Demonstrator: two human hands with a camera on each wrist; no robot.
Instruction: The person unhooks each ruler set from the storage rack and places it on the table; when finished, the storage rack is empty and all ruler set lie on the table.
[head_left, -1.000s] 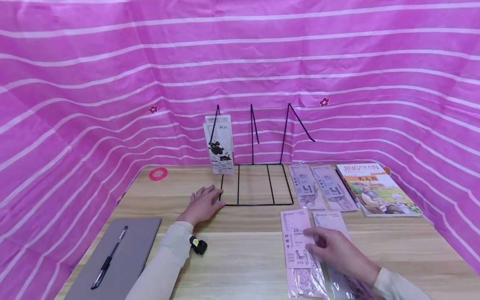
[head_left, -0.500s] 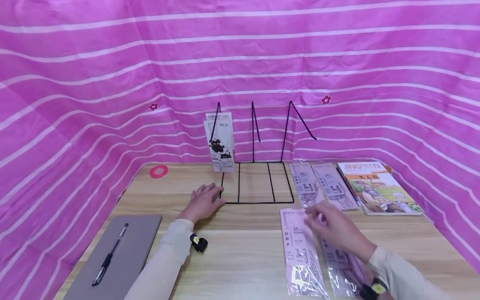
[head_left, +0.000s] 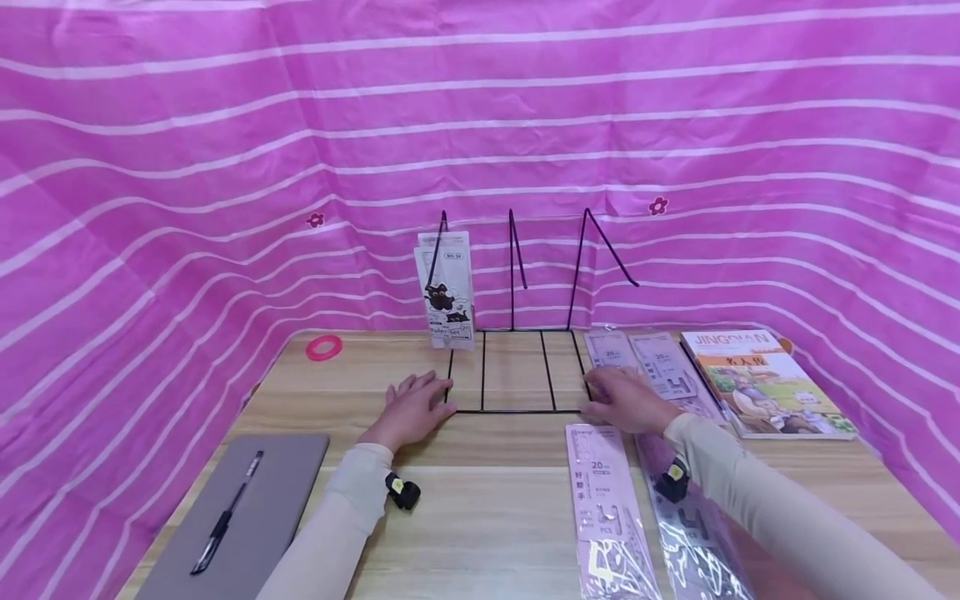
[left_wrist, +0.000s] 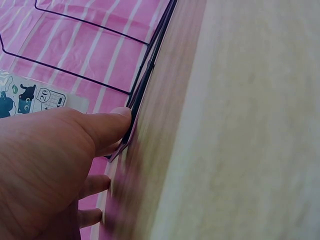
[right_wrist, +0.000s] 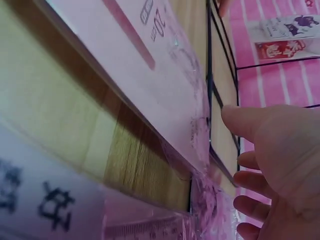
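Observation:
A black wire display rack with three hooked arms stands at the back of the table. Ruler set packs with black cat drawings hang from its left arm. My left hand rests on the table at the rack's front left corner, its thumb on the wire in the left wrist view. At the front right corner, my right hand reaches over a pink ruler pack, thumb extended at the wire in the right wrist view. Another pink pack lies beside it, and two more ruler packs lie nearer me.
On the left, a grey board carries a black pen. A pink ring lies at the back left. An illustrated book lies at the back right. Pink striped cloth encloses the back and sides.
My right hand has moved from above the near ruler packs, forward and left, to the rack's front right corner. The left hand stays at the left corner.

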